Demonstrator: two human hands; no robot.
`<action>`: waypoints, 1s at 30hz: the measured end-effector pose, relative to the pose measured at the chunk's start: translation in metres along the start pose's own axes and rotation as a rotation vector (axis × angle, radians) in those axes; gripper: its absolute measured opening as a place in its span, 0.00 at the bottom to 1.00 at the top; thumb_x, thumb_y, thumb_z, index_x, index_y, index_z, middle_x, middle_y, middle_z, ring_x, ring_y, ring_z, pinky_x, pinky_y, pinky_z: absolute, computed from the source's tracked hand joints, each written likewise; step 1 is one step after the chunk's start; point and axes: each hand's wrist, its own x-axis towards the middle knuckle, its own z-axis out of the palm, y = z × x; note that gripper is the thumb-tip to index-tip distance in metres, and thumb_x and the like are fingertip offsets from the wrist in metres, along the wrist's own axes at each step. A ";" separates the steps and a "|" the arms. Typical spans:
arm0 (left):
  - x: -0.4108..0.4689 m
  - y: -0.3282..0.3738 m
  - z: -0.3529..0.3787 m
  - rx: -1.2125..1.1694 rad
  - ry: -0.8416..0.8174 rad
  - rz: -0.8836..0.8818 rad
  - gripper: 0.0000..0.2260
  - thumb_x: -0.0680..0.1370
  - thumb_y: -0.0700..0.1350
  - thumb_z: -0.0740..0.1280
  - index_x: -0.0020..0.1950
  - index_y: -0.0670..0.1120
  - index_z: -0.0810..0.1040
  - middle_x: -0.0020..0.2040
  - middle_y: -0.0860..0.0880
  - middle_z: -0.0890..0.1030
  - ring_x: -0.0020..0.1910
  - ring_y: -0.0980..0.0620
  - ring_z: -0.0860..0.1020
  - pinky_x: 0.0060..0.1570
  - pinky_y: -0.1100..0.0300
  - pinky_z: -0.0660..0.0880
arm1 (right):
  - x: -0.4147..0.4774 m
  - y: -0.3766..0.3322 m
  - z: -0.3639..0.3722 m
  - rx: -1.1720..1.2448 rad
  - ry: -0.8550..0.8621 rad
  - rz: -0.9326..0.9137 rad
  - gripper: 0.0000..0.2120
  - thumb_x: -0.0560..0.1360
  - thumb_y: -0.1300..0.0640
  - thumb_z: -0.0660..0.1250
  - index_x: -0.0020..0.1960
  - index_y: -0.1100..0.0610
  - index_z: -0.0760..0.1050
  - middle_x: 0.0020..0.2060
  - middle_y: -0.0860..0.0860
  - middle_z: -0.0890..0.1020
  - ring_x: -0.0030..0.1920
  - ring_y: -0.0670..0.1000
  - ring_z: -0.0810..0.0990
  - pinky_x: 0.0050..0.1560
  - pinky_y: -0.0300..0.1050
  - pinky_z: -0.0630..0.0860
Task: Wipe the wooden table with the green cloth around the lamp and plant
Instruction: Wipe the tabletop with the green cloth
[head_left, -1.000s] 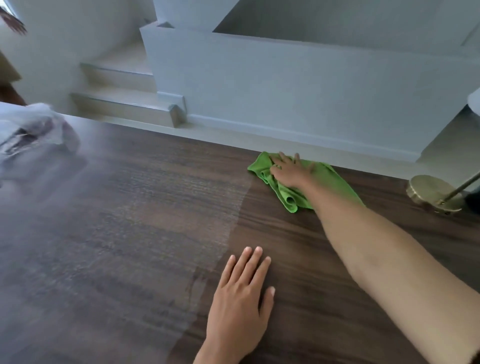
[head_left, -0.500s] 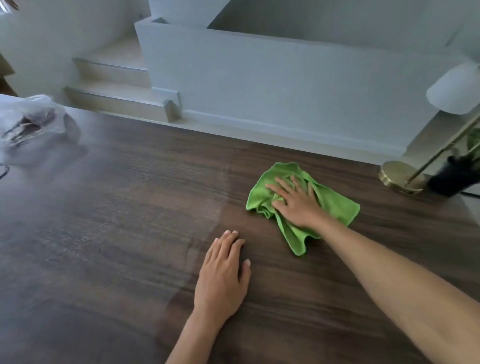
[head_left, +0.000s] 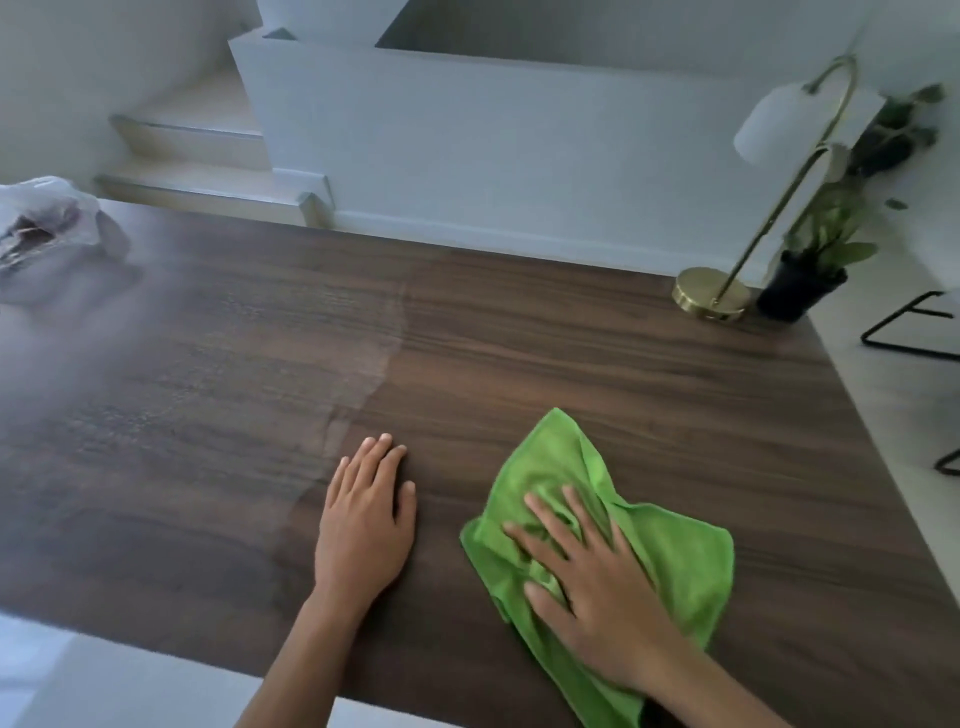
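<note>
Near the front edge of the wooden table (head_left: 571, 338), toward its right side, a green cloth (head_left: 550, 467) lies rumpled and partly flattened. The right hand (head_left: 597, 587) presses on its middle, palm flat, fingers straight and spread, pinching nothing. The left hand (head_left: 363, 525) rests flat on bare wood just beside the cloth, fingers close together, not touching it.

The cloth looks soft, light and limp, probably microfibre. It should slide easily under a flat palm but bunch if pushed from one edge, so the centre is the sensible place to bear down. A corner trails off the front edge.

The table top is dark, smooth wood grain. Its left half carries a pale haze with a wavy border running up from beside the left hand. It may be dust, damp or glare; the view does not settle which.

At the far right corner stand a brass lamp (head_left: 711, 293) with a thin arched stem and white shade, and, just beside its round base, a plant (head_left: 826, 244) in a dark pot. Both are well apart from the cloth. A clear plastic bag (head_left: 47, 228) sits at the far left corner.

Beyond the far edge are a low white wall (head_left: 493, 145) and pale stairs (head_left: 197, 156).
</note>
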 end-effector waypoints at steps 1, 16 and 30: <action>-0.004 0.002 0.000 0.001 -0.003 -0.014 0.21 0.79 0.51 0.56 0.69 0.45 0.74 0.72 0.47 0.71 0.74 0.49 0.64 0.74 0.49 0.59 | -0.021 0.015 -0.004 -0.006 -0.016 0.017 0.26 0.78 0.33 0.43 0.75 0.30 0.42 0.76 0.34 0.37 0.76 0.46 0.29 0.75 0.54 0.39; -0.110 0.141 0.020 0.005 -0.217 0.188 0.31 0.76 0.60 0.42 0.77 0.52 0.60 0.79 0.53 0.56 0.79 0.52 0.49 0.76 0.46 0.44 | -0.091 0.034 0.007 0.005 0.098 0.255 0.28 0.79 0.35 0.45 0.78 0.37 0.50 0.79 0.39 0.45 0.79 0.51 0.37 0.75 0.61 0.43; -0.141 0.148 0.019 0.053 -0.212 0.184 0.32 0.77 0.59 0.41 0.77 0.49 0.61 0.79 0.50 0.58 0.78 0.50 0.50 0.76 0.47 0.45 | -0.138 0.117 -0.010 0.026 0.127 0.803 0.29 0.80 0.37 0.41 0.79 0.43 0.46 0.80 0.47 0.43 0.78 0.60 0.38 0.72 0.71 0.35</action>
